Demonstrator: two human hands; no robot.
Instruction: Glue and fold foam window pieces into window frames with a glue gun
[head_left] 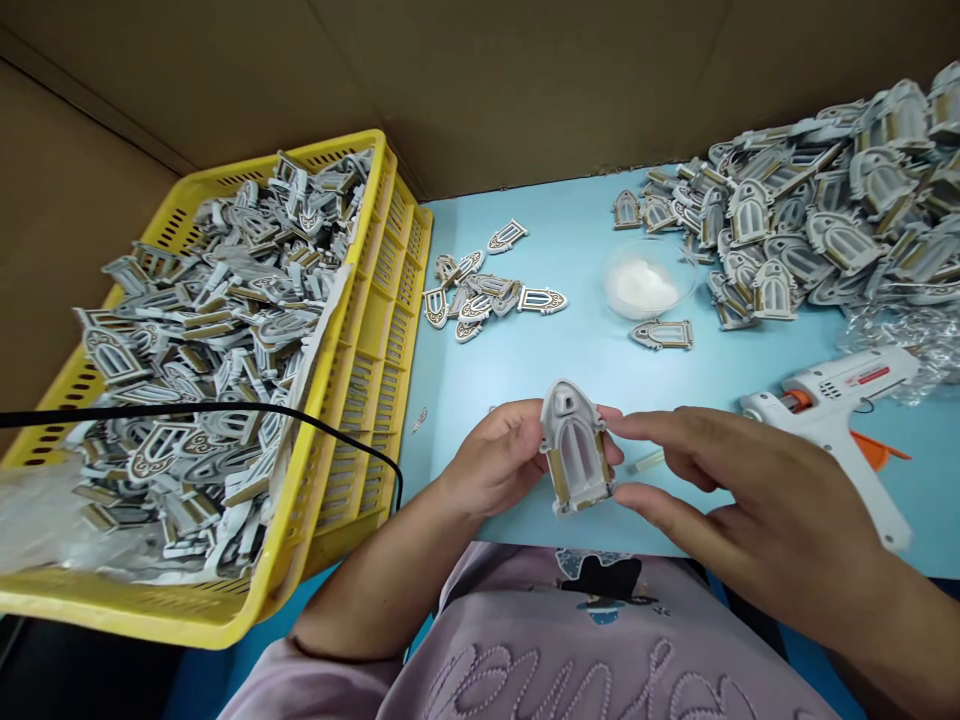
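An arched white and gold window-shaped piece is held upright above the table's front edge, its recessed side facing up toward me. My left hand grips it from the left, thumb along its edge and fingertips showing behind its right side. At its right edge is my right hand, with thumb and index finger apart; the index fingertip is close to or touching the piece near its upper right. Beneath the right hand's fingers, a small translucent stick lies on the blue table.
A yellow crate full of similar pieces stands left, a black cable crossing it. Several patterned pieces lie mid-table. Behind right are a clear dish of white material and a large pile. A white glue gun lies right.
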